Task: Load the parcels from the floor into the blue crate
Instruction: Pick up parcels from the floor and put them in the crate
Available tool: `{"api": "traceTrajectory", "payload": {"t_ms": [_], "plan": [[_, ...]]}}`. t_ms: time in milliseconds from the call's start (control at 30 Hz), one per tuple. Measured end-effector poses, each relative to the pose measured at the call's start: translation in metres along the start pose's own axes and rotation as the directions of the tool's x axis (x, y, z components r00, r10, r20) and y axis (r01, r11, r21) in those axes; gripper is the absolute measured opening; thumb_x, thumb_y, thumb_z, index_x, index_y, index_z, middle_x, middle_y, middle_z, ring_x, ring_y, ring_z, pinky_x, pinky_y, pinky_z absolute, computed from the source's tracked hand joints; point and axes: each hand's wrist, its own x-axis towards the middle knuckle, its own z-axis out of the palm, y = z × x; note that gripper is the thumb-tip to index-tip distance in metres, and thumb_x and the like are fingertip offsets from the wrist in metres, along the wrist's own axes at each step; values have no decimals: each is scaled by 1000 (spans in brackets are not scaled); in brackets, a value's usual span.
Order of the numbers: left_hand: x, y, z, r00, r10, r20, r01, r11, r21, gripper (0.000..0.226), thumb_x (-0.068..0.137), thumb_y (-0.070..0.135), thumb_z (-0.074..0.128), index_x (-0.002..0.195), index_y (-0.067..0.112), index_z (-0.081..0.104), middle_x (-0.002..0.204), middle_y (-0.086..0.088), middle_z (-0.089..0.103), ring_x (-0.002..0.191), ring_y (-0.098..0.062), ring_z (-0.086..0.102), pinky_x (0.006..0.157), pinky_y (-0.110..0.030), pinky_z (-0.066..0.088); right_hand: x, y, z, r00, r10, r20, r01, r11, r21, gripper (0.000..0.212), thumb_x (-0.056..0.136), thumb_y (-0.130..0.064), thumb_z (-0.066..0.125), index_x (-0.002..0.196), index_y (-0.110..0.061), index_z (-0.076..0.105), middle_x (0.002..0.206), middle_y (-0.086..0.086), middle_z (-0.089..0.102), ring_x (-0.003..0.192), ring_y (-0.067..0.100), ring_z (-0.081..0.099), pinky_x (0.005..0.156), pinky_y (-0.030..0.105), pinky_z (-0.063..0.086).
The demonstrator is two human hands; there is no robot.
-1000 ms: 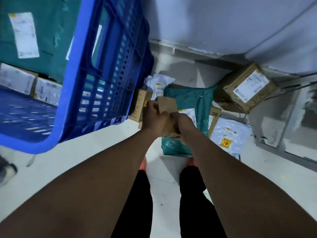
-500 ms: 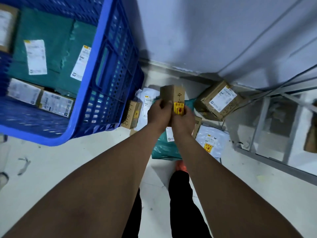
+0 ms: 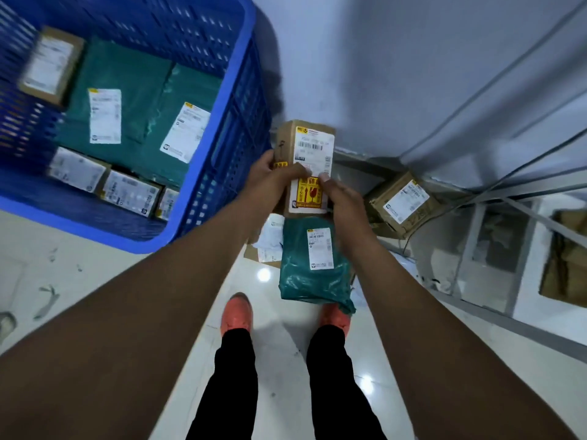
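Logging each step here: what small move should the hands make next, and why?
Probably swing the cardboard box left over the blue crate rim. The left hand and right hand both grip it, raised just beside the crate and not yet above it.

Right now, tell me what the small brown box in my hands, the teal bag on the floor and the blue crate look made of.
Small brown box: cardboard, seemingly; matte, paper labels.
Teal bag: probably thin plastic film; glossy wrinkles.
Blue crate: rigid moulded plastic; perforated walls.
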Motion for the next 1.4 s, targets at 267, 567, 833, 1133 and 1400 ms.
{"api": "traceTrajectory", "payload": {"t_ms": [267, 567, 833, 1133, 1400], "plan": [[-32, 76, -70, 994, 89, 61, -71, 968, -241, 34, 93, 16, 71, 124, 7, 64, 112, -15, 76, 103, -33, 74, 89, -49, 60, -22, -75, 75, 982, -114, 154, 101, 991, 91, 39, 93, -26, 62, 128, -8, 66, 119, 14, 73, 109, 36, 70, 99, 54, 53], [-60, 127, -203, 983, 181, -20, -181, 967, -178, 25, 95, 23, 69, 118, 15, 68, 112, -7, 77, 107, -29, 73, 97, -48, 57, -57, -113, 217, 962, -134, 238, 120, 990, 70, 33, 95, -6, 58, 126, -2, 65, 116, 14, 74, 101, 28, 72, 87, 43, 59], [-41, 125, -287, 991, 135, 2, -134, 981, -140, 19, 97, 17, 67, 115, 13, 65, 108, -6, 77, 90, -19, 77, 80, -32, 62, -51, -77, 302, 986, -50, 157, 35, 995, 93, 34, 93, -8, 55, 125, -5, 67, 115, 16, 74, 99, 31, 72, 77, 39, 59], [18, 124, -353, 1000, -4, -3, 4, 999, -41, 56, 93, 11, 70, 145, 18, 50, 121, -13, 73, 83, -19, 75, 59, -28, 60, -14, -42, 357, 987, 118, 113, -120, 993, 10, 27, 95, -13, 56, 120, -12, 66, 92, 2, 78, 72, 11, 74, 56, 23, 55], [103, 146, -445, 972, -223, -71, 233, 946, 225, 57, 90, 15, 76, 140, 22, 51, 120, -9, 72, 96, -26, 75, 84, -44, 62, 60, -6, 458, 918, 360, 164, -349, 932, -95, 23, 99, -23, 59, 120, -12, 63, 102, 4, 76, 90, 21, 71, 84, 39, 58]]}}
